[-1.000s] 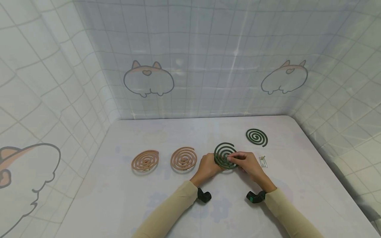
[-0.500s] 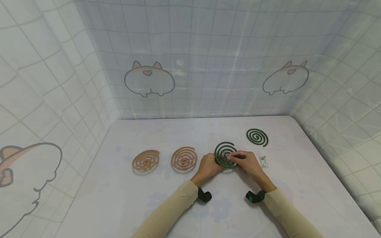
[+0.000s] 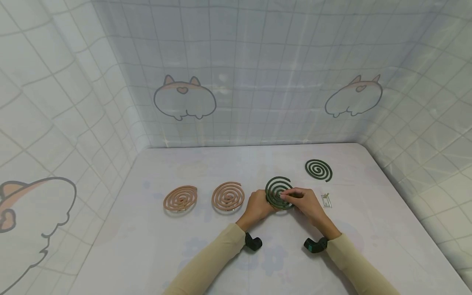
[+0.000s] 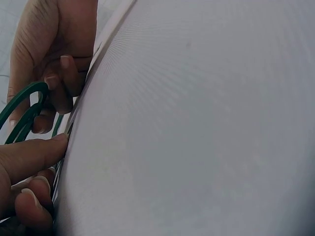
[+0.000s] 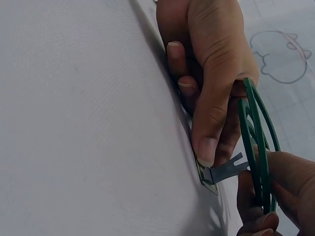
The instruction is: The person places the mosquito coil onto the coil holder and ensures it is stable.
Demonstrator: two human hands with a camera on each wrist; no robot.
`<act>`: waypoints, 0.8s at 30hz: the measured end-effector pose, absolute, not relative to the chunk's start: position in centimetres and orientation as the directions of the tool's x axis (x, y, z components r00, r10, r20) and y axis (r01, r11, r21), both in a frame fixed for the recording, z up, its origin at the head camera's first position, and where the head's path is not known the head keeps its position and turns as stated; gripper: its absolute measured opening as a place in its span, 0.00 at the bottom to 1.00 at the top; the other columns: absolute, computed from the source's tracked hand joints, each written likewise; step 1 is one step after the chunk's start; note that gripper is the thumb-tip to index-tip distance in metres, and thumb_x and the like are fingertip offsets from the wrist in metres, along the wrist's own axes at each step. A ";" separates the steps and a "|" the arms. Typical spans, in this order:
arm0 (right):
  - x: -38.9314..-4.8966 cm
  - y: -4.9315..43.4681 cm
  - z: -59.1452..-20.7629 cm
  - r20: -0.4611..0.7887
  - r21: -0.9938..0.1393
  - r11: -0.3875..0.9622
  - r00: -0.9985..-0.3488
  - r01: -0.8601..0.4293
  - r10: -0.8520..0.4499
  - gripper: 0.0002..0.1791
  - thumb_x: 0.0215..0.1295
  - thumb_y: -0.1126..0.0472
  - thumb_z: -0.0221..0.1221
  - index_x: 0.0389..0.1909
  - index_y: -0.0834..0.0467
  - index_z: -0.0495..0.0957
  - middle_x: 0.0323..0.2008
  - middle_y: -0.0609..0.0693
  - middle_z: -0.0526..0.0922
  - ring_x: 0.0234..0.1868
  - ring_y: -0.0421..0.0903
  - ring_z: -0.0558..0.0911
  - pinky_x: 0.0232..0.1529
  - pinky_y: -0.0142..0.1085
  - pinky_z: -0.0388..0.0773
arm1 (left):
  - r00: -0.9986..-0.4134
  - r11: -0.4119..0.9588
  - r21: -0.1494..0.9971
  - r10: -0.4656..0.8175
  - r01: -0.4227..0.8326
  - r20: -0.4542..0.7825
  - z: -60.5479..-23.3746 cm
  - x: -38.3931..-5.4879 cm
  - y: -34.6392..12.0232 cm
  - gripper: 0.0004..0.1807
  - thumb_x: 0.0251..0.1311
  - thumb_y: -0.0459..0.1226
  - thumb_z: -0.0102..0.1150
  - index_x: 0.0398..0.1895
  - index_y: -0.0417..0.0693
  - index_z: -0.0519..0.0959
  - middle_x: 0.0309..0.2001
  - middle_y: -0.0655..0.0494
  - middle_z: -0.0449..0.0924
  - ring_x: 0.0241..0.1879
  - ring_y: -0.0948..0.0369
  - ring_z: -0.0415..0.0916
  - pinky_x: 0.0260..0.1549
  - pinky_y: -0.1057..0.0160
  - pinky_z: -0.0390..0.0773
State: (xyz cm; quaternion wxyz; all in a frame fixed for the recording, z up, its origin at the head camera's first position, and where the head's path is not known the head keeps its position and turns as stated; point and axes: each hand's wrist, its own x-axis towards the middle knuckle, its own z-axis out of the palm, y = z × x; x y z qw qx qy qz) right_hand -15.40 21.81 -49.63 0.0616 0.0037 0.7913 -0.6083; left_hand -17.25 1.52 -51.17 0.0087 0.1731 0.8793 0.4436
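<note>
My right hand pinches a green mosquito coil near its centre. The coil is tilted above the table. Beneath and left of it, my left hand holds a small metal coil stand, mostly hidden in the head view. In the right wrist view, the left thumb presses the stand's flat base against the table, and its forked upright reaches to the coil's underside. Whether the fork is seated in the coil I cannot tell. The left wrist view catches only part of the green coil between the hands.
Two brown mosquito coils sit raised on metal stands at the left. Another green coil lies flat at the back right, with a second metal stand in front of it. Tile-patterned cloth walls enclose the white table.
</note>
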 end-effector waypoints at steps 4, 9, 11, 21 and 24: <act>-15.4 21.7 -49.8 -0.095 -0.965 0.249 -0.994 0.077 -0.061 0.16 0.62 0.52 0.73 0.45 0.59 0.89 0.46 0.54 0.86 0.26 0.40 0.67 0.24 0.31 0.65 | -0.941 0.547 0.785 0.311 0.290 0.131 -51.1 -17.2 1.5 0.14 0.46 0.43 0.82 0.26 0.47 0.85 0.25 0.61 0.84 0.24 0.68 0.75 0.26 0.68 0.76; -15.4 21.6 -49.8 -0.075 -0.968 0.241 -0.996 0.062 -0.047 0.15 0.63 0.53 0.73 0.45 0.59 0.89 0.48 0.53 0.87 0.41 0.44 0.76 0.33 0.30 0.71 | -0.945 0.554 0.783 0.301 0.282 0.128 -51.1 -17.3 1.6 0.15 0.44 0.43 0.83 0.25 0.48 0.84 0.24 0.61 0.83 0.23 0.68 0.73 0.26 0.68 0.75; -15.4 21.6 -49.7 -0.070 -0.969 0.242 -0.997 0.058 -0.043 0.15 0.63 0.53 0.73 0.44 0.58 0.89 0.48 0.53 0.87 0.45 0.45 0.77 0.37 0.29 0.73 | -0.945 0.554 0.783 0.301 0.283 0.129 -51.1 -17.3 1.6 0.15 0.44 0.42 0.84 0.25 0.47 0.84 0.25 0.61 0.84 0.23 0.67 0.73 0.26 0.68 0.75; -15.2 21.6 -49.4 -0.102 -0.966 0.239 -0.995 0.095 -0.015 0.15 0.62 0.53 0.73 0.43 0.59 0.89 0.46 0.52 0.87 0.29 0.42 0.69 0.26 0.31 0.66 | -0.942 0.552 0.782 0.308 0.288 0.129 -51.1 -17.2 1.5 0.15 0.45 0.43 0.83 0.27 0.47 0.85 0.26 0.60 0.84 0.24 0.68 0.74 0.27 0.68 0.76; -15.0 21.6 -49.3 -0.127 -0.964 0.234 -0.992 0.126 0.011 0.17 0.60 0.50 0.74 0.44 0.57 0.89 0.45 0.51 0.87 0.27 0.42 0.68 0.25 0.32 0.66 | -0.944 0.552 0.785 0.306 0.282 0.124 -51.1 -17.2 1.5 0.15 0.44 0.42 0.84 0.27 0.46 0.85 0.26 0.60 0.84 0.24 0.68 0.73 0.27 0.68 0.75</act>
